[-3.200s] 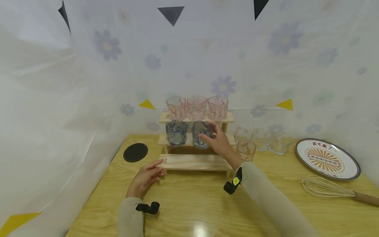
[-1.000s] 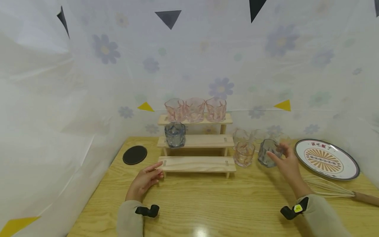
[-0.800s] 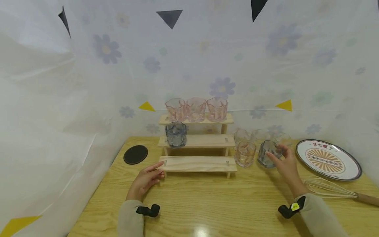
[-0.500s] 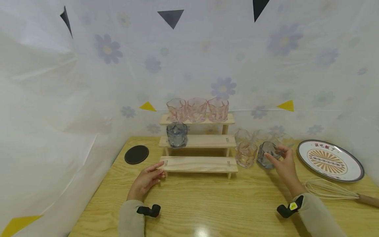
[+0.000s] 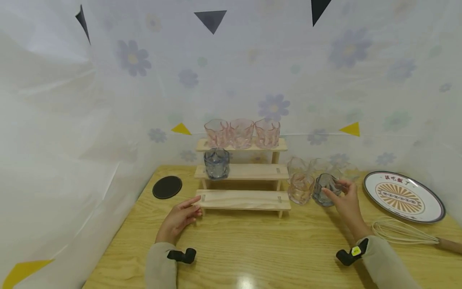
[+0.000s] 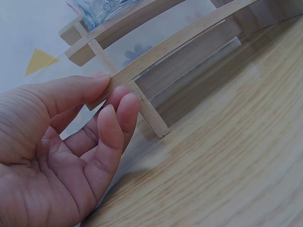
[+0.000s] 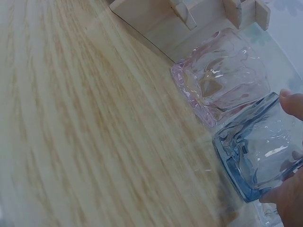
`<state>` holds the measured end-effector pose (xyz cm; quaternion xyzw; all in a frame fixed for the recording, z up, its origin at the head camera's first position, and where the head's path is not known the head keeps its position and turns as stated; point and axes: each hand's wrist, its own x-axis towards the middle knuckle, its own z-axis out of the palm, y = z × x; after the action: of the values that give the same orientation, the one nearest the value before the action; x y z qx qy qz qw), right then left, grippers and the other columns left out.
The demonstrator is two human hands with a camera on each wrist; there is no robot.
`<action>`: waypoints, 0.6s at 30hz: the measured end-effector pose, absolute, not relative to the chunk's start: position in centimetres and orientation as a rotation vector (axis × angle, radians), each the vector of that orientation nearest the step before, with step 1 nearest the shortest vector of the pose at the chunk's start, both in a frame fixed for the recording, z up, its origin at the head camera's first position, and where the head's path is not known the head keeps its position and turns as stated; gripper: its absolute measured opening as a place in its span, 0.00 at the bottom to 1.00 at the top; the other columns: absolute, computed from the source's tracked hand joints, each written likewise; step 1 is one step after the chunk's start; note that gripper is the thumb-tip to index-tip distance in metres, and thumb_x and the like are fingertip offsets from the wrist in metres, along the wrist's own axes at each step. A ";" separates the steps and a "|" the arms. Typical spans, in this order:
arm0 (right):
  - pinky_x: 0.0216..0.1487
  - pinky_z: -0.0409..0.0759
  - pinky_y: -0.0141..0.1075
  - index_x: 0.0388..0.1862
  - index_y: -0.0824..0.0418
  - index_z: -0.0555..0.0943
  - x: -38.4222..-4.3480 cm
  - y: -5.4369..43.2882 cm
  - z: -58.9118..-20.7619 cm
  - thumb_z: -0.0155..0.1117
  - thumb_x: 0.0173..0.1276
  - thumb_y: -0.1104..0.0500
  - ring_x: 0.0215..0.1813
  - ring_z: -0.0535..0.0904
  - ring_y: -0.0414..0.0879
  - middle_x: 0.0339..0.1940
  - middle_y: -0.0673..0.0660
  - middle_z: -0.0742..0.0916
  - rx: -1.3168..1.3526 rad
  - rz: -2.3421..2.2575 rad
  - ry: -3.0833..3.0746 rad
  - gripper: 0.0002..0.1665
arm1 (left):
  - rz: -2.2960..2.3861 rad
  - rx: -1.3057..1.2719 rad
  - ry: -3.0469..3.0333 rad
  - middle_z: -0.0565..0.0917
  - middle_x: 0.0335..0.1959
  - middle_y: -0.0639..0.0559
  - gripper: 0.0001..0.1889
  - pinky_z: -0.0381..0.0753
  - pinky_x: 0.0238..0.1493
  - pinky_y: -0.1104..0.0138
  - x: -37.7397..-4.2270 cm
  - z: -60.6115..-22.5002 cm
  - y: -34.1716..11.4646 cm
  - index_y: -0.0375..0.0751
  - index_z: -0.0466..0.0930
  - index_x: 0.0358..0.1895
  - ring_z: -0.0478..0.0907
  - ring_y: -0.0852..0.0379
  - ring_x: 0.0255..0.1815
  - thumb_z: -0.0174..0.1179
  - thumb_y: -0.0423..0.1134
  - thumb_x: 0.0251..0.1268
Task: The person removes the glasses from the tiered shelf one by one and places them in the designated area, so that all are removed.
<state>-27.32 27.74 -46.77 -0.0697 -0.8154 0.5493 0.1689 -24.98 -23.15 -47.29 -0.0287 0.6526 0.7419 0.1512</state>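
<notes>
A three-step wooden display rack (image 5: 242,200) stands mid-table. My left hand (image 5: 178,218) pinches the left end of its lowest step; in the left wrist view the thumb (image 6: 97,85) lies along that end with fingers curled beneath. To the right of the rack, my right hand (image 5: 348,204) holds a blue-grey glass tumbler (image 7: 253,146) upright by its sides, between thumb and fingers. Right beside it is an amber-pink tumbler (image 5: 300,190), overlapping it in the right wrist view. Another blue tumbler (image 5: 216,164) sits at the left of the middle step.
Three pink tumblers (image 5: 242,134) line the top step. Clear glasses (image 5: 297,165) stand behind the amber-pink one. A patterned plate (image 5: 429,212) and a whisk (image 5: 404,233) lie at the right, a round black coaster (image 5: 167,187) at the left. A curtain hangs behind.
My right hand has carried the blue-grey tumbler from the middle step to the table's right side, then slightly down and left beside the amber-pink one. The left hand has stayed at the rack's end.
</notes>
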 end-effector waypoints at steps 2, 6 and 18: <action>0.39 0.67 0.18 0.60 0.65 0.56 -27.3 27.7 -46.7 0.65 0.64 0.50 0.62 0.62 0.57 0.58 0.58 0.64 -0.206 1.567 -2.326 0.37 | 2.133 -0.094 1.868 0.84 0.32 0.54 0.29 0.76 0.28 0.74 -25.0 -47.3 -23.1 0.38 0.62 0.70 0.82 0.63 0.34 0.57 0.34 0.68; 0.41 0.66 0.21 0.61 0.66 0.56 -27.4 27.6 -46.6 0.65 0.64 0.49 0.64 0.61 0.60 0.59 0.60 0.64 -0.220 1.568 -2.343 0.38 | 2.152 -0.115 1.850 0.85 0.31 0.53 0.29 0.76 0.27 0.75 -25.1 -47.1 -23.1 0.38 0.63 0.70 0.82 0.63 0.32 0.58 0.33 0.67; 0.55 0.66 0.44 0.67 0.70 0.49 -27.4 27.4 -46.6 0.63 0.66 0.51 0.66 0.58 0.62 0.64 0.65 0.61 -0.207 1.561 -2.367 0.44 | 2.167 -0.115 1.820 0.85 0.31 0.53 0.30 0.76 0.27 0.75 -24.9 -46.9 -22.9 0.38 0.62 0.70 0.82 0.63 0.32 0.58 0.33 0.66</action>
<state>-27.37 27.44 -46.59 -0.0721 -0.8233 0.5429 0.1489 -24.89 -22.93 -46.92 -0.0402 0.6348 0.7561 0.1540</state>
